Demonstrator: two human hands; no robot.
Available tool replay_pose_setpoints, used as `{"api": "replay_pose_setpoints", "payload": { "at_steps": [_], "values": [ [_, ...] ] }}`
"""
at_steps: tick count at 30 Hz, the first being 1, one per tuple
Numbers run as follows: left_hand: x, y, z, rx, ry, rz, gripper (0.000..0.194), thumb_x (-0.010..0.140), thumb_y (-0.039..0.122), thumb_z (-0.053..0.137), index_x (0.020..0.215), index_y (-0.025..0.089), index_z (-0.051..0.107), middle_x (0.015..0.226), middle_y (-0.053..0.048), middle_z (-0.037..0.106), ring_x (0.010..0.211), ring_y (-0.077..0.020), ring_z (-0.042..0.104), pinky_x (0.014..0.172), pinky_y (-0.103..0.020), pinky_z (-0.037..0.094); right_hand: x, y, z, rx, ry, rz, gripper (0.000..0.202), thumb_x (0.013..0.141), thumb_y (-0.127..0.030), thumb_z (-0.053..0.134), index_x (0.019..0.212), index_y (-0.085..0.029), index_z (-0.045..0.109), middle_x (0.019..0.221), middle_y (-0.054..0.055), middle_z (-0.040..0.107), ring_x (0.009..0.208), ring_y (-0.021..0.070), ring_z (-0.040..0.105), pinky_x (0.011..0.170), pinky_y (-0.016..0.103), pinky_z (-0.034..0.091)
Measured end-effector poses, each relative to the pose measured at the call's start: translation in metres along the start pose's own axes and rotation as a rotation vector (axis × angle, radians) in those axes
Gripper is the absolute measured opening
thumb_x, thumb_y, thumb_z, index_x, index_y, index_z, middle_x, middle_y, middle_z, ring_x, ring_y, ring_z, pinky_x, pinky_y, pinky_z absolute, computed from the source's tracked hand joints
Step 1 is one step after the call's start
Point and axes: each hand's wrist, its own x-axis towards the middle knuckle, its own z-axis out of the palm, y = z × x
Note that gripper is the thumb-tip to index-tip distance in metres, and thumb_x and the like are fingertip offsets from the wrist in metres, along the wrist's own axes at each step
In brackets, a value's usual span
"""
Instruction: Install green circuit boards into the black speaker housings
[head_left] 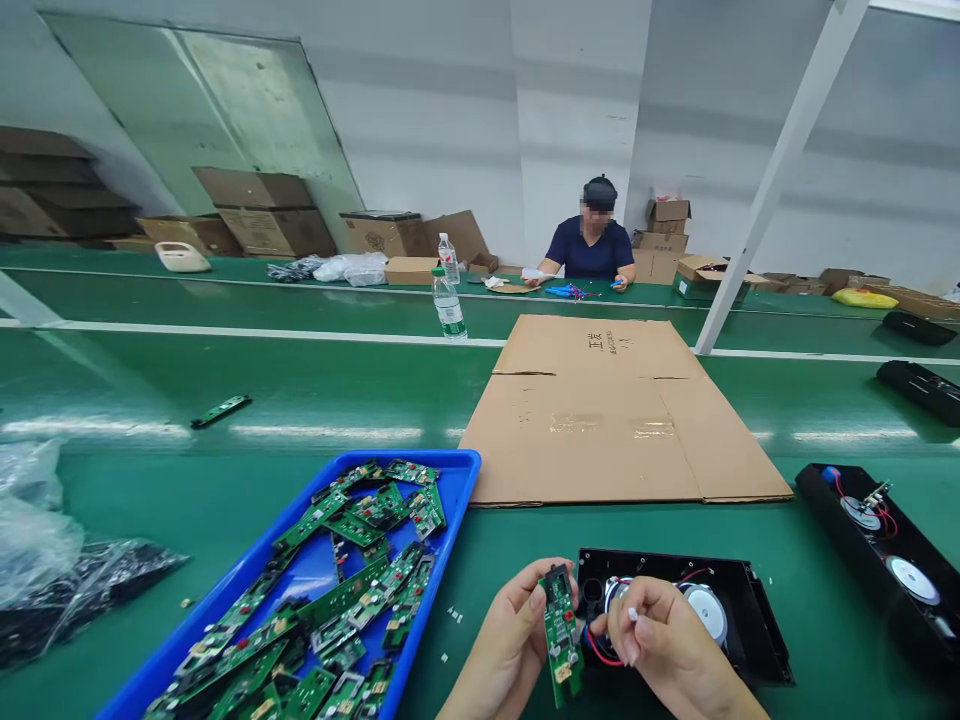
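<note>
The left hand [504, 640] grips a narrow green circuit board [561, 640] by its edge, fingers closed on it, holding it upright just above the front edge of the green table [225, 400]. The right hand [660, 650] is closed in a pinch on a small white connector [634, 616] at the end of the red and blue wires [600, 650], just beside the board. The wires run back to a black speaker housing [750, 620] that lies open directly behind both hands, with a round speaker [706, 610] seated in it. Step in hand, as judged from this view: mating the wire connector to the board. The next move calls for aligning the connector squarely with its socket and pressing it home while the left hand braces the board; whether the connector is already seated cannot be told. A blue tray [450, 490] heaped with more circuit boards stands to the left. A flattened cardboard sheet [615, 420] lies beyond the housing, a second black housing [885, 560] to the right. A person [591, 245] sits at the far bench.
</note>
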Motion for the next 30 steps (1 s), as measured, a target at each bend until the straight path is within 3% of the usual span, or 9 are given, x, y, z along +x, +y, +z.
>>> {"api": "replay_pose_setpoints", "payload": {
  "at_steps": [5,11,13,15,17,19,24,30],
  "values": [
    [0.000,0.000,0.002,0.005,0.018,-0.094,0.049,0.048,0.050,0.085,0.078,0.015,0.070,0.062,-0.002,0.061,0.053,-0.0092,0.054,0.046,-0.017,0.047,-0.003,-0.006,0.006,-0.075,-0.044,-0.048,0.034,0.060,-0.047,0.081,0.063,-0.022,0.057,0.050,-0.005,0.050,0.051,0.0109,0.045,0.091,0.044,0.038],
    [0.000,-0.003,0.001,0.049,0.012,-0.081,0.048,0.049,0.052,0.084,0.076,0.015,0.068,0.062,-0.002,0.059,0.054,-0.0093,0.053,0.045,-0.017,0.046,-0.007,-0.011,0.001,-0.273,-0.101,-0.197,0.025,0.074,-0.046,0.069,0.068,-0.024,0.059,0.053,-0.003,0.051,0.061,0.0140,0.049,0.087,0.044,0.042],
    [0.000,-0.005,0.000,0.079,0.010,-0.059,0.047,0.049,0.050,0.084,0.077,0.016,0.067,0.062,-0.001,0.059,0.054,-0.0103,0.053,0.046,-0.018,0.046,-0.008,-0.010,-0.001,-0.553,-0.069,-0.332,0.018,0.080,-0.037,0.063,0.070,-0.023,0.057,0.057,-0.002,0.052,0.063,0.0139,0.047,0.076,0.036,0.044],
    [0.000,-0.007,-0.001,0.123,0.008,-0.026,0.048,0.047,0.050,0.084,0.077,0.017,0.068,0.061,0.000,0.059,0.054,-0.0107,0.053,0.047,-0.019,0.045,-0.008,-0.007,0.001,-0.955,-0.007,-0.556,0.010,0.082,-0.020,0.057,0.072,-0.021,0.056,0.059,-0.002,0.052,0.062,0.0130,0.044,0.062,0.027,0.039],
    [-0.001,-0.010,-0.002,0.179,0.013,0.016,0.048,0.047,0.050,0.085,0.077,0.016,0.069,0.065,-0.002,0.062,0.058,-0.0112,0.054,0.051,-0.018,0.044,-0.008,-0.004,0.007,-1.298,0.064,-0.800,0.016,0.080,-0.007,0.052,0.071,-0.019,0.055,0.057,-0.002,0.051,0.059,0.0122,0.038,0.057,0.026,0.031],
    [-0.002,-0.012,-0.004,0.235,0.028,0.054,0.049,0.047,0.050,0.085,0.078,0.016,0.071,0.071,-0.003,0.064,0.064,-0.0124,0.056,0.056,-0.017,0.043,-0.007,0.000,0.015,-1.482,0.117,-0.971,0.019,0.080,-0.003,0.050,0.068,-0.018,0.055,0.054,-0.002,0.049,0.057,0.0121,0.035,0.058,0.028,0.027],
    [-0.003,-0.010,-0.005,0.348,0.046,0.100,0.048,0.047,0.052,0.083,0.079,0.017,0.073,0.074,-0.005,0.066,0.068,-0.0170,0.056,0.059,-0.022,0.044,-0.006,0.002,0.020,-1.615,0.115,-1.003,0.020,0.085,-0.007,0.047,0.072,-0.017,0.059,0.054,-0.001,0.049,0.058,0.0126,0.035,0.060,0.030,0.026],
    [-0.003,-0.006,-0.002,0.461,0.048,0.166,0.033,0.052,0.042,0.082,0.075,0.019,0.075,0.078,-0.006,0.065,0.075,-0.0208,0.056,0.065,-0.025,0.047,-0.008,0.005,0.014,-1.748,0.063,-1.076,0.023,0.088,-0.007,0.044,0.076,-0.014,0.062,0.054,0.000,0.049,0.059,0.0128,0.035,0.067,0.033,0.032]
  ]
}}
